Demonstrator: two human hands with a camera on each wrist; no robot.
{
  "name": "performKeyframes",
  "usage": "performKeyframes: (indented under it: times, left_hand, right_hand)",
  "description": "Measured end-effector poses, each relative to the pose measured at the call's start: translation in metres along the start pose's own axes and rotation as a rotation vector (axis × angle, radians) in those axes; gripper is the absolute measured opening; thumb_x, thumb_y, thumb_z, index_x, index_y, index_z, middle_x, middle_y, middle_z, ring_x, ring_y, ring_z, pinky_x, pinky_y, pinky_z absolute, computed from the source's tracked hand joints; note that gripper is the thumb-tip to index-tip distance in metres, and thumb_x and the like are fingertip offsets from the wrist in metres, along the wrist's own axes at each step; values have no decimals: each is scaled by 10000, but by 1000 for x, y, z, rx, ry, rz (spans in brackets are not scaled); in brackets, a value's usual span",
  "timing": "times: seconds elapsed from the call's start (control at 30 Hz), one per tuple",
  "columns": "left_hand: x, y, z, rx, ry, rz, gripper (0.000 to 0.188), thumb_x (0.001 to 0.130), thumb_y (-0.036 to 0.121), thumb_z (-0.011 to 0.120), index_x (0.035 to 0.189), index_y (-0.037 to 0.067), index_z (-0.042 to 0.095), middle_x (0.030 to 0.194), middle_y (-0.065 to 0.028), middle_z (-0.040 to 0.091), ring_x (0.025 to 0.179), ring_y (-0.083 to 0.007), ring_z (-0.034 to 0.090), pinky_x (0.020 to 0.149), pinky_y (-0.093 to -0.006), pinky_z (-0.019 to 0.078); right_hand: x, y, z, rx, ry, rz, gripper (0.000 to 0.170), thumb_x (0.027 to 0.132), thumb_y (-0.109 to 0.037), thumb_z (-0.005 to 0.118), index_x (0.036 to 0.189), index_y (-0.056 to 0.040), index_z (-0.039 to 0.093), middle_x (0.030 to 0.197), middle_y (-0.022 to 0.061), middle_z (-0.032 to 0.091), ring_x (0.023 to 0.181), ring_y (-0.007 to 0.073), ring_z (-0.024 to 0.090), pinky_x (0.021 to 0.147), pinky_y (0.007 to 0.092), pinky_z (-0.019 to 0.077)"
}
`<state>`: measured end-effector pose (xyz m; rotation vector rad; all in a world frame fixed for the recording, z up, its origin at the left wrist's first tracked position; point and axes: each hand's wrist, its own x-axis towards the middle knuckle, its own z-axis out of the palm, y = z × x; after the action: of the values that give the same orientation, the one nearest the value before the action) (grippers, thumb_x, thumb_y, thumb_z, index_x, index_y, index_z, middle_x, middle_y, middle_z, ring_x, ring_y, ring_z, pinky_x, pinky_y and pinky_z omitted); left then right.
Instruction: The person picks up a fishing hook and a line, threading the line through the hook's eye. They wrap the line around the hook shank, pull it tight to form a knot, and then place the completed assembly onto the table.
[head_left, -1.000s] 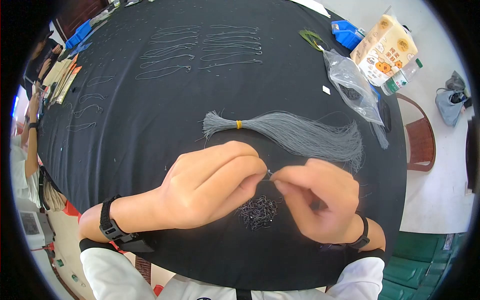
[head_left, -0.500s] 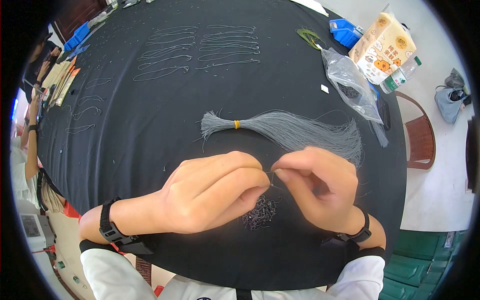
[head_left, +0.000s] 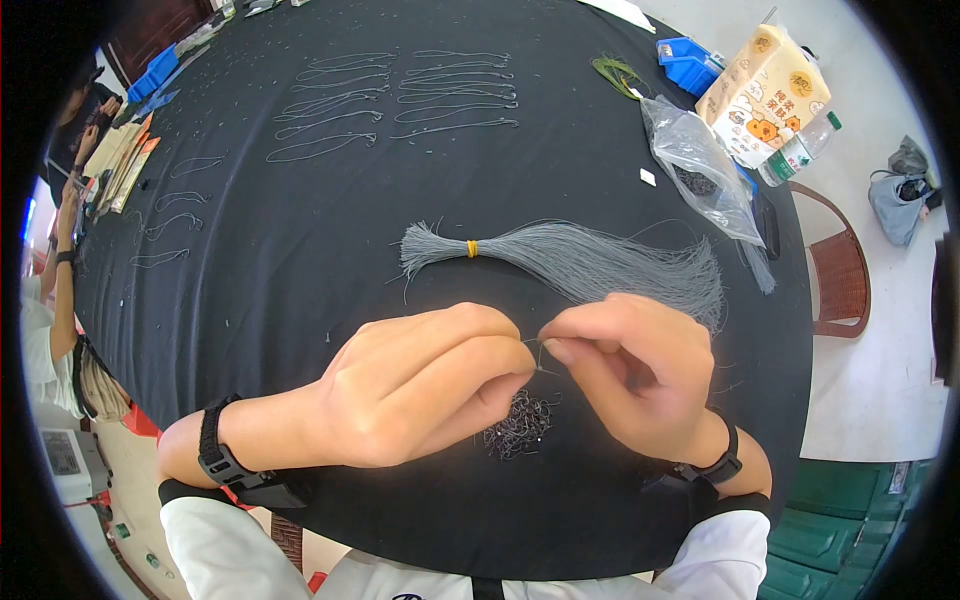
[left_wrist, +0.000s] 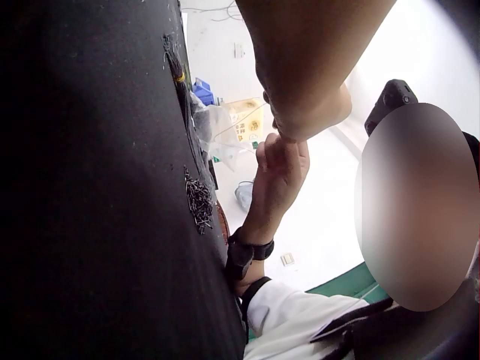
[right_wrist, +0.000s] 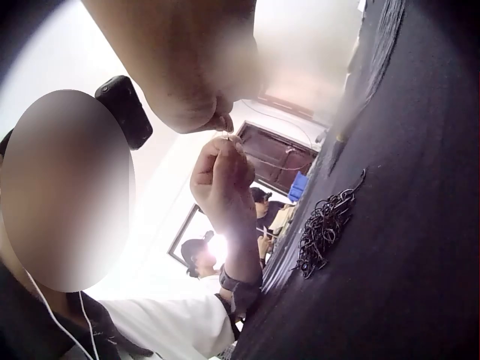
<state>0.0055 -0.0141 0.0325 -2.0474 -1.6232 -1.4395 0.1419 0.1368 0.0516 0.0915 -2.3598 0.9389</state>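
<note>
My left hand (head_left: 430, 385) and my right hand (head_left: 640, 390) meet fingertip to fingertip above the dark table, thumbs and forefingers closed in a pinch. A thin grey line (head_left: 541, 356) shows in the small gap between them, both hands pinching it. In the right wrist view the line loops out beside the fingers; whatever else lies inside the left fingers is hidden. Just below the hands lies a heap of small dark fish hooks (head_left: 520, 425). Beyond them stretches a bundle of grey line (head_left: 600, 258), bound by a yellow band (head_left: 472, 249).
Hooks tied to looped lines (head_left: 330, 100) lie in two columns at the far side, with several more loops (head_left: 165, 220) at left. At right are a clear plastic bag (head_left: 690, 165), a tissue pack (head_left: 765, 95), a bottle (head_left: 800, 152) and a blue bin (head_left: 688, 65). Other people sit at left.
My right hand has risen slightly on the table and its fingers have shifted at the line; my left hand has dropped a little. Over the last half second both hands barely moved.
</note>
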Motion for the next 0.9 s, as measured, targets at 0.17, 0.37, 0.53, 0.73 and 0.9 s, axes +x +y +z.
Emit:
performKeyframes:
  times: [0.17, 0.37, 0.53, 0.73, 0.9]
  left_hand:
    - [0, 1, -1, 5, 1, 10, 238, 629, -78, 757, 831, -37, 639, 790, -142, 632, 621, -210, 636, 513, -271, 503]
    - [1, 1, -4, -13, 15, 21, 247, 633, -74, 760, 847, -39, 641, 802, -144, 635, 622, -201, 636, 504, -259, 501]
    - [1, 1, -6, 1, 38, 38, 253, 637, -72, 759, 860, -43, 642, 807, -153, 634, 614, -191, 630, 491, -250, 494]
    - [1, 2, -7, 33, 51, 41, 261, 629, -78, 756, 862, -48, 642, 803, -152, 628, 597, -183, 616, 474, -248, 484]
    - [0, 0, -4, 62, 75, 45, 267, 625, -85, 757, 862, -53, 641, 801, -161, 626, 601, -195, 620, 479, -254, 489]
  right_hand:
    - [-2, 5, 4, 88, -8, 60, 133, 753, 24, 711, 865, -27, 661, 687, 54, 617, 463, 96, 459, 439, 235, 338]
    - [-5, 6, 6, 361, -88, 243, 107, 796, 17, 682, 897, -19, 677, 714, 41, 637, 503, 47, 482, 447, 208, 339]
    - [-7, 5, 7, 409, -126, 214, 118, 786, 12, 682, 901, -13, 692, 653, 43, 585, 486, 72, 465, 438, 220, 331]
    - [-5, 0, 7, -4, -73, -181, 204, 683, 1, 724, 884, 5, 687, 587, 29, 475, 470, 135, 439, 419, 261, 340]
    - [-8, -7, 8, -288, -50, -337, 271, 596, -23, 703, 860, 25, 671, 611, 14, 462, 501, 125, 451, 421, 253, 364]
